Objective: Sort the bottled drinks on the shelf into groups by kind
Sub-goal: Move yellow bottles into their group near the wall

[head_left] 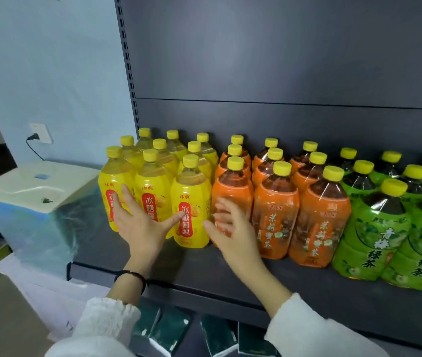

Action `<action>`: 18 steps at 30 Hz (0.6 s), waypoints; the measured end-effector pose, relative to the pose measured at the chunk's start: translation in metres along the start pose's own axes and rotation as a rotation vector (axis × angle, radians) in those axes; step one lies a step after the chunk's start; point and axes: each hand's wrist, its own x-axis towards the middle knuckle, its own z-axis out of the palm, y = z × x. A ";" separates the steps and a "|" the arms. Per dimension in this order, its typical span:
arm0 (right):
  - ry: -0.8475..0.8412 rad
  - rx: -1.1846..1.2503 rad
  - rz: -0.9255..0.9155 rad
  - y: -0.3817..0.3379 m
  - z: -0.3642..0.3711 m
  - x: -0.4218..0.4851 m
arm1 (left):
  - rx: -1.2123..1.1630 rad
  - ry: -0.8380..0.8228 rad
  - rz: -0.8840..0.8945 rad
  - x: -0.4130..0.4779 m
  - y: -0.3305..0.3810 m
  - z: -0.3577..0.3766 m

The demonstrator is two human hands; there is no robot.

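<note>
Bottled drinks (275,215) stand upright on the dark shelf (307,300), and they already look grouped by kind. Every place below is given from the front yellow bottle (190,210).

Head view: behind it and to its left is the rest of the yellow-label block (150,199). Just to its right, almost touching, is the orange-label block (318,222), and well to the right is the green-label block (374,235).

The left hand (137,222) is just left of the front yellow bottle. Its fingers are spread and straight and grasp nothing, and the thumb reaches onto the bottle's label. The right hand (230,228) is just to its right, in front of the nearest orange bottle. It is blurred, but its fingers are also splayed and it holds nothing.

The bottles are tall and tightly packed, so they would probably knock each other over. A sideways shove high on one body could tip it into its neighbours. The yellow block ends at the shelf's open left side, above a plastic-wrapped white appliance (37,186). Pressing the block further left could slide the end bottle off. The right hand's blur suggests speed, so a careless sweep could nudge the nearest orange bottle out of line.
</note>
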 end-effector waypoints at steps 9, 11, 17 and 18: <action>0.063 -0.247 -0.023 0.018 0.051 0.000 | -0.074 -0.105 -0.085 0.005 -0.003 0.015; 0.070 -0.253 -0.033 0.021 0.052 -0.001 | -0.064 -0.108 -0.082 0.004 -0.005 0.017; 0.059 -0.256 -0.082 0.022 0.053 -0.007 | -0.051 0.004 -0.065 0.018 -0.024 -0.004; 0.052 -0.270 -0.092 0.023 0.054 -0.007 | -0.053 0.034 -0.086 0.023 -0.028 -0.008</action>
